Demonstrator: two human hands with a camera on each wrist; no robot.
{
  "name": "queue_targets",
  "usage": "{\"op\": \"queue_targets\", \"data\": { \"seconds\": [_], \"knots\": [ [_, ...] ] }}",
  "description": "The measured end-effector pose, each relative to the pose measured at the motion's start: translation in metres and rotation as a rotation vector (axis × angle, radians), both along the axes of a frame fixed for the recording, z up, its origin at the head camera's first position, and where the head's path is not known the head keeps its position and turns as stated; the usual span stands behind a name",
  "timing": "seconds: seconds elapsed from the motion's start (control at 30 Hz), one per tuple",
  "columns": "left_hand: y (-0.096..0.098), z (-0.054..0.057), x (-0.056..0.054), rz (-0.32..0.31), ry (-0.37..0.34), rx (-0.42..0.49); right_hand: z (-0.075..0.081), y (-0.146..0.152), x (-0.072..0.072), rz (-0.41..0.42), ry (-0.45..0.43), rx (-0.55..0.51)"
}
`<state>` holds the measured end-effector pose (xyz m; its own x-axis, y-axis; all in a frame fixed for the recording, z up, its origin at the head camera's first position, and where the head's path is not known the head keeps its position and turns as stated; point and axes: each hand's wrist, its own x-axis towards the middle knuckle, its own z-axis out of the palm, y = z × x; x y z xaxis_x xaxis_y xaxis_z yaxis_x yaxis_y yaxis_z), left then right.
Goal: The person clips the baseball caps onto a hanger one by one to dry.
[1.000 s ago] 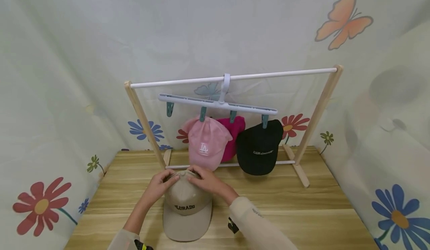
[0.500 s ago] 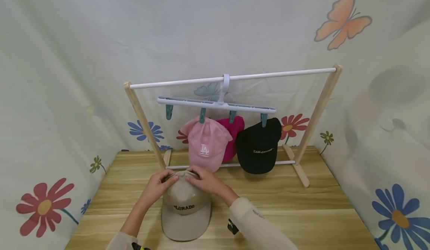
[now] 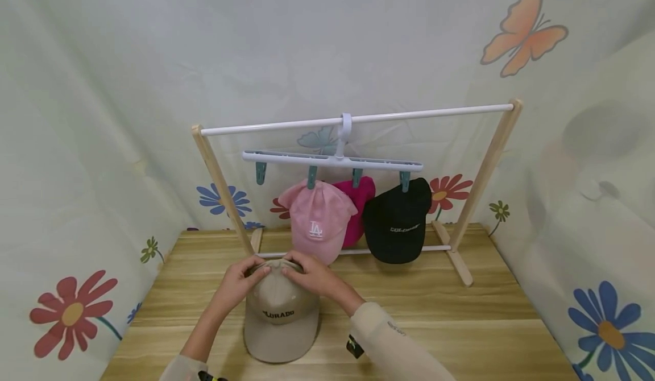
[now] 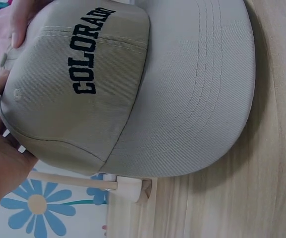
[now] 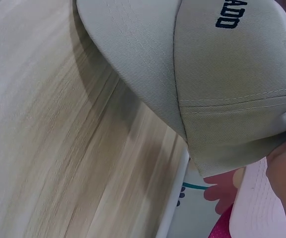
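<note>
A beige baseball cap with dark COLORADO lettering is held brim-down over the wooden table. My left hand pinches the left side of its crown top between thumb and fingers. On the other side of the crown, my right hand pinches it the same way. In the left wrist view, the cap's lettered front faces the camera; the left hand shows at its edge. Shadow lies under the brim in the right wrist view. Some fingertips are hidden behind the crown.
Behind the hands, a white clip hanger hangs from a rack's top bar. Its clips hold a light pink cap, a magenta cap and a black cap. The leftmost green clip holds nothing.
The beige cap and both hands have shifted slightly left. The hanger's left end sits a little lower, and the hanging caps have swayed slightly. Both hands keep their pinch.
</note>
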<state>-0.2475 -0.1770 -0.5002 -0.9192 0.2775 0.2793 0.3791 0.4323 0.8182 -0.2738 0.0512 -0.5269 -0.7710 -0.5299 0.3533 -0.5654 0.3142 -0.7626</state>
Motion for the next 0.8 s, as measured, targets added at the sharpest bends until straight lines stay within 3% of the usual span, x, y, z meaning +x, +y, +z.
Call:
{"op": "queue_targets", "data": {
  "seconds": [0.1, 0.33, 0.5, 0.8],
  "knots": [
    [0.000, 0.001, 0.001, 0.003, 0.002, 0.002, 0.002, -0.001, 0.002, -0.003, 0.005, -0.002],
    [-0.010, -0.017, -0.012, -0.016, 0.013, 0.014, 0.006, -0.004, 0.007, -0.015, 0.013, -0.030],
    [-0.009, -0.012, -0.014, -0.003, 0.021, -0.022, 0.008, -0.004, 0.008, -0.026, 0.008, -0.058],
    [-0.005, -0.003, -0.012, 0.019, 0.017, -0.008, 0.019, -0.002, 0.008, -0.036, 0.034, -0.050]
  ]
}}
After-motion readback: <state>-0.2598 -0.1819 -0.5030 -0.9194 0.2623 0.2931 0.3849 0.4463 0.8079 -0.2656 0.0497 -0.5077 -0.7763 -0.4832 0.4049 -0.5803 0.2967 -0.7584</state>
